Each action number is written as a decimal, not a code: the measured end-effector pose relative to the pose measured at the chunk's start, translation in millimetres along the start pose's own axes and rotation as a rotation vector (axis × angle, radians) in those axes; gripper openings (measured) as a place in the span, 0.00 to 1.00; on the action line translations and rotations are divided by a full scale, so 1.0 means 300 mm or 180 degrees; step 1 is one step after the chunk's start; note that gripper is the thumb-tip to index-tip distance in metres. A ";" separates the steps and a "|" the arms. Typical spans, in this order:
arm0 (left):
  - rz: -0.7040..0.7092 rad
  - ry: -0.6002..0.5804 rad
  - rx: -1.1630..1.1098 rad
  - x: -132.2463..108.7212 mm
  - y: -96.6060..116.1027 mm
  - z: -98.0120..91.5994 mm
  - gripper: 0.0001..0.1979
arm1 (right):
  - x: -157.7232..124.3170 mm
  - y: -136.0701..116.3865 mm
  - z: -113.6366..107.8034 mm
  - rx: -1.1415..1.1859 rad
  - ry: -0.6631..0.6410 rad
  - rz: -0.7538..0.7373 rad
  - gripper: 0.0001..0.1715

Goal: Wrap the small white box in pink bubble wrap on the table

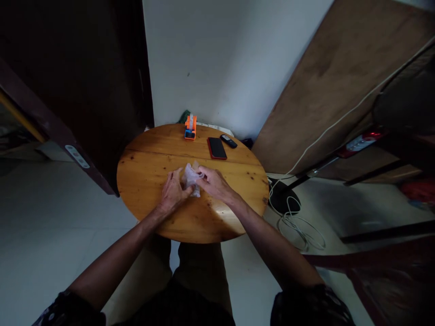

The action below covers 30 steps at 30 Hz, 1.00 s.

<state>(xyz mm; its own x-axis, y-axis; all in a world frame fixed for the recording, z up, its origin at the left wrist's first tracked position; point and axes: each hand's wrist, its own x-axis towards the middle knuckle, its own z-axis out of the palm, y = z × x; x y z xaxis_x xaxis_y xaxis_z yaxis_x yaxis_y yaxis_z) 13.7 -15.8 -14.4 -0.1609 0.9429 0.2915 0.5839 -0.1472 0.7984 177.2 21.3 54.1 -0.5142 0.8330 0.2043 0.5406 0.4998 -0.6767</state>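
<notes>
A crumpled clear plastic bag lies at the middle of a round wooden table. My left hand grips its left side with curled fingers. My right hand pinches its right side from the opposite edge. What is inside the bag is too small and dim to make out.
An orange and blue tape dispenser stands at the table's far edge. A black phone with a red rim and a small dark remote lie beside it. A dark door is on the left, a leaning wooden board on the right, white cable on the floor.
</notes>
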 end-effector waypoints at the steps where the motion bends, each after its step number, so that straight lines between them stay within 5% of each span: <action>1: 0.0105 -0.0028 -0.0136 0.005 -0.011 0.006 0.36 | -0.016 -0.008 0.007 -0.0118 0.0021 -0.0048 0.05; 4: 0.0399 -0.0114 -0.0392 0.013 -0.032 0.018 0.34 | -0.071 -0.011 0.037 -0.0384 0.0114 -0.0209 0.08; 12: 0.0717 -0.0430 -0.0555 0.023 -0.033 0.001 0.08 | -0.141 0.024 0.062 -0.0766 0.0212 -0.0612 0.14; 20: 0.1334 -0.0910 0.0035 -0.006 -0.021 -0.107 0.19 | -0.163 0.062 0.072 -0.0506 0.0184 -0.0988 0.11; 25: 0.1545 -0.0870 0.0125 0.002 -0.040 -0.087 0.15 | -0.164 0.101 0.109 -0.0553 0.0342 -0.1010 0.15; 30: 0.1218 -0.0887 -0.0282 0.016 -0.026 -0.078 0.14 | -0.147 0.093 0.103 -0.0336 0.0434 -0.0878 0.11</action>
<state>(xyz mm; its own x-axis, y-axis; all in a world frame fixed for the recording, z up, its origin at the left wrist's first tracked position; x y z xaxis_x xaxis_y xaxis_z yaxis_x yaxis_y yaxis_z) -10.2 -17.0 -6.8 0.2788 0.8585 0.4303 0.4876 -0.5126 0.7067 194.3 -9.1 4.3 -0.5609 0.6833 0.4674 0.4630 0.7270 -0.5071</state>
